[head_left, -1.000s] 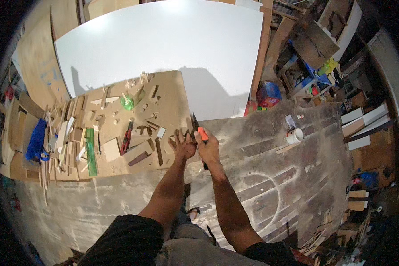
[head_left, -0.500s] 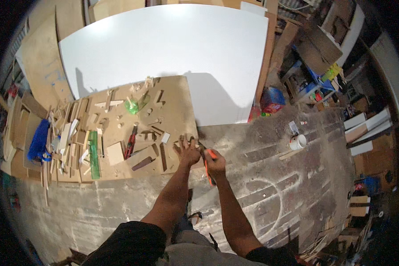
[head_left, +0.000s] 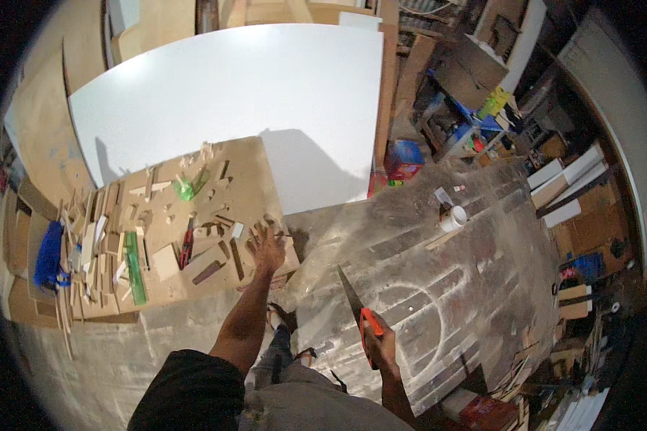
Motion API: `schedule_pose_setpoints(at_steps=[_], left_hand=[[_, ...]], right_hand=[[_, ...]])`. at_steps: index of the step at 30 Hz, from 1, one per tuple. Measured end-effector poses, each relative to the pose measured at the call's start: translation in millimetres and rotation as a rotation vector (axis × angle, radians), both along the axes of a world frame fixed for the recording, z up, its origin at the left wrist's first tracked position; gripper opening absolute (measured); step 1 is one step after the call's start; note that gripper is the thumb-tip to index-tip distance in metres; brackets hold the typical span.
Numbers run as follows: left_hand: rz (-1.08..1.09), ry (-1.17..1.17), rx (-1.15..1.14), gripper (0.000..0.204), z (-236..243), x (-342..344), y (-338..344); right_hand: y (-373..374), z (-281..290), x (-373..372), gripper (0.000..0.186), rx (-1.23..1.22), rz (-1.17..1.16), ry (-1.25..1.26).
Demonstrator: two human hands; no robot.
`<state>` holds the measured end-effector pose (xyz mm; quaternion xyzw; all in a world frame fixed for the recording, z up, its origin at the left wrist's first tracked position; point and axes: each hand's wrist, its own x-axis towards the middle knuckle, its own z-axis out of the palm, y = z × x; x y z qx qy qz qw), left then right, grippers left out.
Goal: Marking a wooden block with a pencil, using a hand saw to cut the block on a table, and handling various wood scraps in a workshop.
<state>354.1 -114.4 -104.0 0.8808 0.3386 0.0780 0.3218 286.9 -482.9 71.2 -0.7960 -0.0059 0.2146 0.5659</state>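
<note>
My right hand (head_left: 381, 345) is closed round the orange handle of a hand saw (head_left: 351, 294). Its blade points up and away over the floor, apart from the table. My left hand (head_left: 268, 249) lies with fingers spread at the right edge of the wooden work table (head_left: 241, 161). Whether a piece of wood lies under that palm is hidden. Just left of these fingers are a small white block (head_left: 237, 230) and a narrow dark strip of wood (head_left: 236, 258).
Wood offcuts, a green level-like bar (head_left: 134, 267), red-and-black pliers-like tool (head_left: 186, 248) and green bottle piece (head_left: 185, 188) lie on the table. A large white panel (head_left: 230, 86) stands behind. A white bucket (head_left: 453, 218) sits on the concrete floor (head_left: 323, 244).
The saw has come away from the table edge, moving right and toward me in my right hand. My left hand stays at the table edge, fingers spread. The view has swung right.
</note>
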Motion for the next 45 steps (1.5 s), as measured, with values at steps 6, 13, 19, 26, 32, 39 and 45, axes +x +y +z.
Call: schedule_pose_setpoints(at_steps=[6, 13, 19, 26, 32, 39, 45], left_hand=[[-0.314, -0.646, -0.971, 0.011, 225.1, -33.6, -16.2], [-1.301, -1.461, -1.158, 0.016, 468.5, -185.8, -95.2], [-1.438, -1.417, -0.846, 0.015, 526.0, -244.4, -138.8], [-1.446, -1.175, -0.988, 0.018, 534.3, -273.6, -153.5], [-1.644, -1.657, -0.697, 0.014, 503.5, -261.7, -151.3], [-0.845, -1.269, -1.014, 0.029, 396.6, -226.9, -73.5], [-0.248, -0.226, -0.046, 0.038, 152.7, -108.3, 29.7]], right_hand=[[-50.5, -35.7, -40.5, 0.051, -0.064, -0.044, 0.090], [-79.9, -92.9, -59.1, 0.043, -0.197, 0.152, -0.098], [-92.7, -87.4, -67.4, 0.044, -0.195, 0.154, -0.104], [-108.8, -68.3, -90.3, 0.043, -0.195, 0.097, 0.048], [-139.0, -98.6, -107.6, 0.040, -0.274, 0.107, 0.094], [-175.3, -141.7, -127.8, 0.042, -0.373, -0.009, 0.172], [-230.6, -232.4, -171.3, 0.035, -0.338, -0.047, 0.157]])
